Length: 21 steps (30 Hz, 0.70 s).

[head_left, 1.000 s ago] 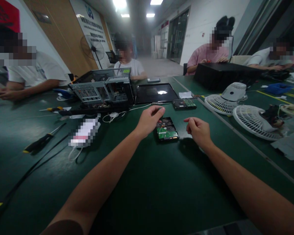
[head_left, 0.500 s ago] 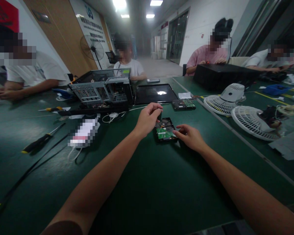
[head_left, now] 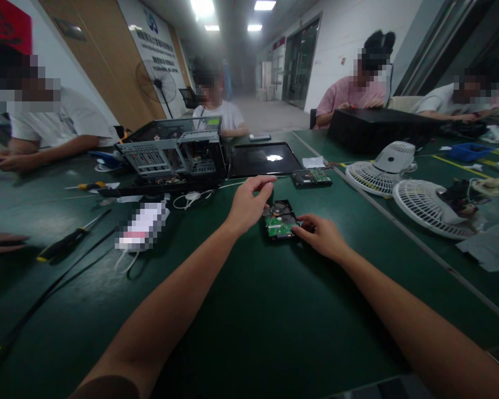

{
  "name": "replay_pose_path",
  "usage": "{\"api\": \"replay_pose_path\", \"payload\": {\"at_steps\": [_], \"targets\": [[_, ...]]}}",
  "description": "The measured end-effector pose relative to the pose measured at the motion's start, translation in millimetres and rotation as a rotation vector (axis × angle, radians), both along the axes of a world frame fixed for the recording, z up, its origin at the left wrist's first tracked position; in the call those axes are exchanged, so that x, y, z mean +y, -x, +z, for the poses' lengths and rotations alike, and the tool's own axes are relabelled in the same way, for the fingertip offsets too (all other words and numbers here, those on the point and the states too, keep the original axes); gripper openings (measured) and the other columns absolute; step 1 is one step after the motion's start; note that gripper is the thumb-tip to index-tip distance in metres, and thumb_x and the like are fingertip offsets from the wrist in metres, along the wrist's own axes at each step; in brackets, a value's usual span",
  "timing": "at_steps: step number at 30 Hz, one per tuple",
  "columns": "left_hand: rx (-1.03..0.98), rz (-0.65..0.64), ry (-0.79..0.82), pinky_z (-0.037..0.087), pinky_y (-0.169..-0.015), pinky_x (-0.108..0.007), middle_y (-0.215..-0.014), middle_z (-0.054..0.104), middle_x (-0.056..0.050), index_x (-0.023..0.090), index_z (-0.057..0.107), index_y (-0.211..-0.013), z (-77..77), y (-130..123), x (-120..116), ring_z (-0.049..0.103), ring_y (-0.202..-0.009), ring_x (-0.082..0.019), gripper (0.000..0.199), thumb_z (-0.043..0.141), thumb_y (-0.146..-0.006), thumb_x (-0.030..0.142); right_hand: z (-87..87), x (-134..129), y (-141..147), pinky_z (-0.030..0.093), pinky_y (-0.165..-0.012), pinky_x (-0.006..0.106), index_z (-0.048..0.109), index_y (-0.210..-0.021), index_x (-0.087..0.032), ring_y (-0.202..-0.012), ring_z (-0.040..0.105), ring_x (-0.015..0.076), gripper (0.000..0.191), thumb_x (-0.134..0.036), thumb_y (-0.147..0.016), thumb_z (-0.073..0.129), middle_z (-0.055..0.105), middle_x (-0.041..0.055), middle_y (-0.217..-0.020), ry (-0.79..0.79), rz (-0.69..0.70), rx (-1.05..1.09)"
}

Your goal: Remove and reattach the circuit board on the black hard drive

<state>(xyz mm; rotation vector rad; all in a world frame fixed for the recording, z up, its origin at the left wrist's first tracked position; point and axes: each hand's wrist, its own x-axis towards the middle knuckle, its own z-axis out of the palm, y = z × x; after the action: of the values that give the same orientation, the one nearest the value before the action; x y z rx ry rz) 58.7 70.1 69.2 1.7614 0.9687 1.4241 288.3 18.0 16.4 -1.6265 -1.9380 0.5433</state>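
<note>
A hard drive lies on the green table in front of me, its green circuit board facing up. My left hand is at its upper left edge, index finger stretched above it and the lower fingers against the drive's side. At the right edge, my right hand has thumb and bent fingers on the drive's corner. Some fingertips of both hands are hidden. Just beyond lies a second hard drive, apart from my hands.
An opened computer case stands at the back left beside a black panel. A phone and a screwdriver lie left, near another person's hand. Fan parts are on the right. Several people sit around the table.
My right thumb has shifted slightly along the drive's right edge, and my left thumb and index finger look a little further apart. Another person's hand has come in at the left edge.
</note>
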Motion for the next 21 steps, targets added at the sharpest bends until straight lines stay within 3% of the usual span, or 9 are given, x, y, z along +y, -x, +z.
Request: {"api": "replay_pose_path", "payload": {"at_steps": [7,13,17,21], "targets": [[-0.071,-0.062,0.031,0.063,-0.066,-0.027,-0.108,0.069,-0.007,0.023,0.074,-0.104,-2.6,-4.2,0.9,0.065,-0.09,-0.018,0.018,0.063,-0.094,0.033,-6.4,2.2,-1.0,0.051,-0.067,0.033,0.072,-0.117,-0.018,-0.076,0.069,0.0207,0.039,-0.046,-0.09,0.068,0.076,0.0075,-0.09,-0.029,0.0,0.007],[0.005,0.02,-0.031,0.061,-0.06,-0.024,-0.118,0.066,-0.009,0.024,0.076,-0.108,-5.2,0.5,1.5,0.065,-0.098,-0.02,0.02,0.065,-0.093,0.032,-6.2,2.5,-1.1,0.051,-0.068,0.033,0.071,-0.118,-0.019,-0.077,0.069,0.0205,0.038,-0.045,-0.091,0.067,0.076,0.0074,-0.091,-0.021,0.014,-0.006],[-0.053,-0.056,0.033,0.061,-0.059,-0.024,-0.115,0.069,-0.009,0.024,0.069,-0.12,-4.0,0.8,3.3,0.065,-0.103,-0.022,0.026,0.059,-0.096,0.027,-6.6,2.3,-1.8,0.051,-0.068,0.033,0.071,-0.117,-0.018,-0.077,0.069,0.0209,0.038,-0.045,-0.091,0.067,0.076,0.0084,-0.092,-0.036,0.013,-0.017],[-0.144,-0.137,0.121,0.064,-0.066,-0.027,-0.114,0.069,-0.009,0.022,0.069,-0.117,-5.2,-2.7,5.0,0.065,-0.107,-0.022,0.024,0.054,-0.098,0.025,-7.6,2.0,-2.3,0.051,-0.07,0.034,0.071,-0.118,-0.017,-0.076,0.068,0.0206,0.039,-0.045,-0.091,0.067,0.075,0.008,-0.091,-0.047,0.021,-0.009]]}}
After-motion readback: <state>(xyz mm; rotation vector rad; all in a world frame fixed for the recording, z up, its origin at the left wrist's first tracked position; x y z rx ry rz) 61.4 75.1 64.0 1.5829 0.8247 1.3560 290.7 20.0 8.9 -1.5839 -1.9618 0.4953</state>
